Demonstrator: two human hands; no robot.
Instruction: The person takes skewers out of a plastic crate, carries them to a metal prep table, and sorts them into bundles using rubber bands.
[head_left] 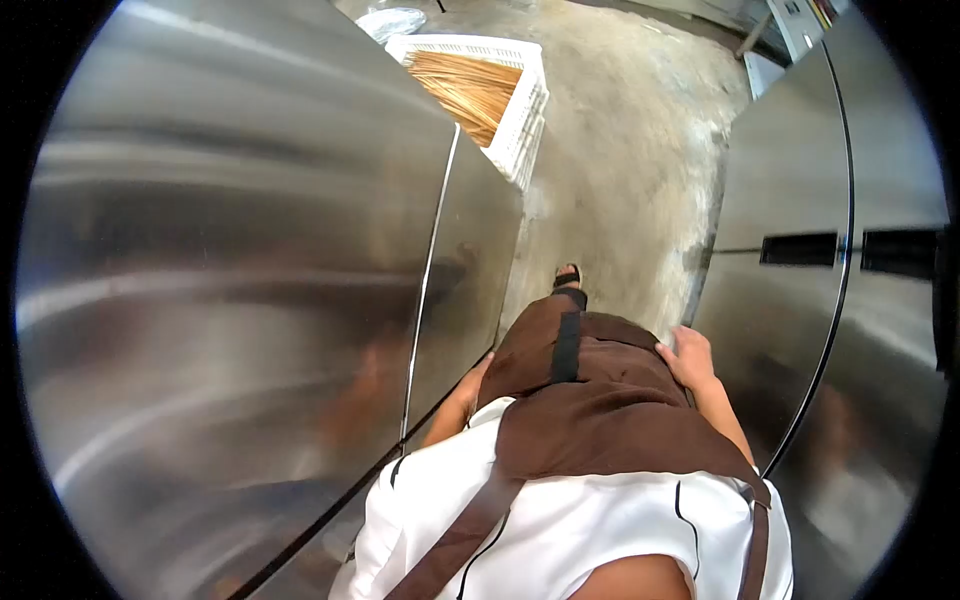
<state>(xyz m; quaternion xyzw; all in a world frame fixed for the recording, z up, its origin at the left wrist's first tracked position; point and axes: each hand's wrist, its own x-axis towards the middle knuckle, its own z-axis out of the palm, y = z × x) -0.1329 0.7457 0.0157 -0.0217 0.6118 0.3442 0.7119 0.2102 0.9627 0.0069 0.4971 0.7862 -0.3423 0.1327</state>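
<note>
My left hand (pixel 476 382) hangs low at my left side, beside the brown apron (pixel 620 420). The apron hides most of its fingers, so I cannot tell whether they are open or closed. On the other side, my right hand (pixel 690 358) hangs by the apron's right edge, near the steel cabinet doors. Its thumb and fingers are apart and loosely bent, and nothing shows in them. A dark strip (pixel 566 348) runs down the apron's front.
A large stainless steel panel (pixel 250 250) stands close on my left. Steel doors (pixel 785 170) with dark recessed handles (pixel 800 249) line my right. Between them a concrete floor (pixel 620 150) leads to a white plastic crate (pixel 525 120) of thin brown sticks (pixel 465 88). A clear plastic bag (pixel 392 22) lies behind it.
</note>
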